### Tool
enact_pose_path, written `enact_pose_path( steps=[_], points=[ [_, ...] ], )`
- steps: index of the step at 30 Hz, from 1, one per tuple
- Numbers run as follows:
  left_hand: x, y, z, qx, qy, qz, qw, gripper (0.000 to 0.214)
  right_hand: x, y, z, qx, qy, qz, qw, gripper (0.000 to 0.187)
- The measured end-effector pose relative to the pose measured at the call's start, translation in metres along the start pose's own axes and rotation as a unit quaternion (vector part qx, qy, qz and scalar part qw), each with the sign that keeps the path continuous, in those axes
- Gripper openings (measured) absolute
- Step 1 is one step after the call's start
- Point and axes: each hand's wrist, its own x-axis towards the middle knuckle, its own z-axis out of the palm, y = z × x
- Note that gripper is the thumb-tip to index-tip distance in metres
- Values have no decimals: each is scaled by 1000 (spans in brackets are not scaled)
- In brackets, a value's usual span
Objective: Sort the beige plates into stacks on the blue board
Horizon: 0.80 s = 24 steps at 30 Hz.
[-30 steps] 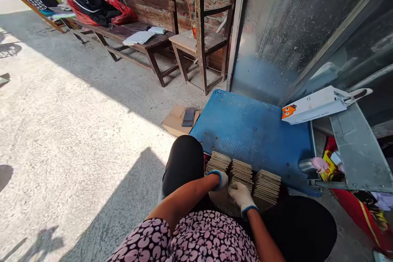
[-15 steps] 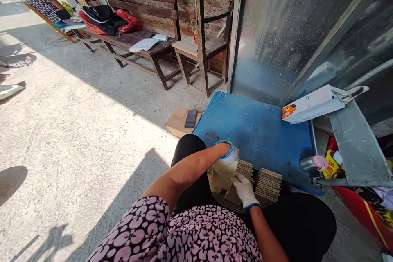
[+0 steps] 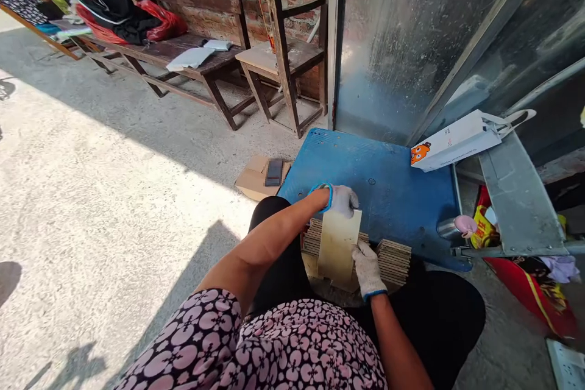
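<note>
A flat, pale yellowish board [image 3: 337,247] stands raised in front of my lap. My left hand [image 3: 343,200], in a white glove with a blue cuff, is closed on its top edge. At the board's lower right edge, my right hand [image 3: 367,268], also gloved, grips with thumb and fingers; part of these fingers is hidden. A row of thin boards [image 3: 393,261] stands packed on edge just right of my right hand. Another packed row of boards [image 3: 312,236] shows to the left, partly covered by the raised one.
A blue platform [image 3: 351,164] lies beyond my hands, with a white paper bag [image 3: 452,141] and a metal cup [image 3: 448,228] at its right. A cardboard box [image 3: 256,180] bearing a dark phone-like object [image 3: 274,172] is left. Behind stand a wooden chair [image 3: 287,61] and bench [image 3: 155,52].
My left hand has risen with the board, which now shows its broad face more fully. My right hand stays by its right edge. The whole view has shifted slightly.
</note>
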Motion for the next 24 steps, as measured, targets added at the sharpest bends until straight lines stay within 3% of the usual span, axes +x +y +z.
enact_pose_path(
  steps=[2, 4, 6, 9, 13, 16, 24],
  points=[
    [-7, -6, -2, -27, -7, 20, 999, 62, 3, 1, -2, 31, 18, 4, 999, 45],
    [-18, -17, 3, -51, 66, -35, 996, 68, 5, 1, -3, 60, 36, 13, 997, 44],
    [-31, -28, 19, -54, 101, -117, 986, 72, 7, 1, -3, 82, 55, 22, 995, 41],
    [-53, -36, 56, -53, 65, -170, 982, 89, 8, -3, -2, 108, 91, 52, 989, 38],
    [-69, -22, 106, -51, 46, -174, 982, 115, 10, -8, 0, 137, 126, 84, 979, 34],
    [-71, -6, 131, -17, 60, -161, 985, 127, 12, -8, 1, 157, 133, 94, 974, 29],
    [-70, 2, 157, 29, 76, -221, 972, 122, 14, -12, -4, 86, 155, 95, 980, 28]
  ],
)
